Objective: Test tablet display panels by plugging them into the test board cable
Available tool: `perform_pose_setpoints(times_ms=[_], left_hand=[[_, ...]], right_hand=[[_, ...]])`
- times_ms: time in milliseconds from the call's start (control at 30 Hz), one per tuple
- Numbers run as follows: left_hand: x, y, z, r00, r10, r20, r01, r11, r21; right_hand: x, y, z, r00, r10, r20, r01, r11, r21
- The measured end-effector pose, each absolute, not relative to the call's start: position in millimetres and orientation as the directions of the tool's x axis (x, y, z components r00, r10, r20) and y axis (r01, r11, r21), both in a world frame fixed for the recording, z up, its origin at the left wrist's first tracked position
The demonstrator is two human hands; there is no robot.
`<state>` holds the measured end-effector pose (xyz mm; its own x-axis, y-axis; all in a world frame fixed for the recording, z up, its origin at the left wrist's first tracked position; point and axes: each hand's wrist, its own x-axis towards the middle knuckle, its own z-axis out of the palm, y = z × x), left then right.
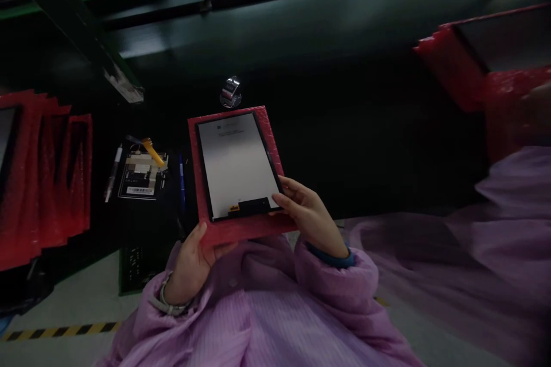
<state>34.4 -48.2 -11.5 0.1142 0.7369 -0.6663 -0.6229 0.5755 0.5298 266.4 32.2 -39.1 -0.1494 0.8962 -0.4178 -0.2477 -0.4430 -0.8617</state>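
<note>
In front of me a flat display panel point(241, 166), white-grey with a black border, lies on a red bubble-wrap sleeve point(245, 234). My left hand point(196, 261) grips the sleeve's lower left corner, thumb on top and fingers underneath. At the lower right, my right hand point(312, 212) has its thumb on the panel's corner and its fingers along the panel's edge. Left of the sleeve are a blue pen point(182, 183), a small device module with a label point(140, 175), a yellow-handled tool point(152, 152) and a white pen point(113, 173).
Red bubble sleeves point(47, 183) stand in a row at the left. More red sleeves with a panel point(508, 40) are at the right, beside a co-worker's purple sleeve point(512, 212). A shiny metal piece point(231, 92) sits behind the panel. A green metal post point(81, 28) slants at upper left.
</note>
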Motion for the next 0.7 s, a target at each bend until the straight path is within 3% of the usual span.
perform_pose_setpoints(times_ms=[67, 167, 233, 300, 367, 433, 500, 567, 633, 700], left_hand=[[24, -61, -5, 0.095, 0.798, -0.595, -0.450, 0.567, 0.690], [-6, -76, 7, -0.015, 0.937, -0.350, 0.124, 0.349, 0.929], [-31, -77, 10, -0.020, 1.000, 0.003, 0.535, 0.008, 0.845], [-54, -71, 8, 0.138, 0.964, 0.228, 0.778, -0.248, 0.578], [-70, -62, 2, 0.318, 0.927, 0.198, 0.853, -0.371, 0.367], [-80, -57, -7, 0.408, 0.906, 0.116, 0.865, -0.424, 0.269], [-85, -56, -13, 0.446, 0.887, 0.121, 0.857, -0.462, 0.227], [-88, -59, -16, 0.453, 0.876, 0.164, 0.853, -0.479, 0.206], [-90, -62, -16, 0.448, 0.875, 0.185, 0.848, -0.481, 0.224], [-91, -62, -13, 0.437, 0.882, 0.178, 0.834, -0.472, 0.287]], right_hand=[[265, 33, -37, -0.155, 0.891, -0.426, -0.235, -0.453, -0.860], [262, 34, -35, -0.175, 0.891, -0.419, -0.202, -0.449, -0.871], [260, 36, -35, -0.187, 0.894, -0.407, -0.179, -0.438, -0.881], [259, 37, -36, -0.196, 0.896, -0.400, -0.160, -0.431, -0.888], [258, 36, -35, -0.198, 0.896, -0.397, -0.107, -0.422, -0.900], [259, 31, -31, -0.145, 0.916, -0.375, 0.059, -0.370, -0.927], [262, 26, -25, -0.041, 0.960, -0.279, 0.349, -0.247, -0.904], [266, 22, -17, 0.011, 0.993, -0.120, 0.601, -0.102, -0.792], [271, 22, -8, -0.011, 1.000, -0.001, 0.704, 0.007, -0.711], [275, 27, 1, -0.056, 0.997, 0.050, 0.702, 0.074, -0.708]])
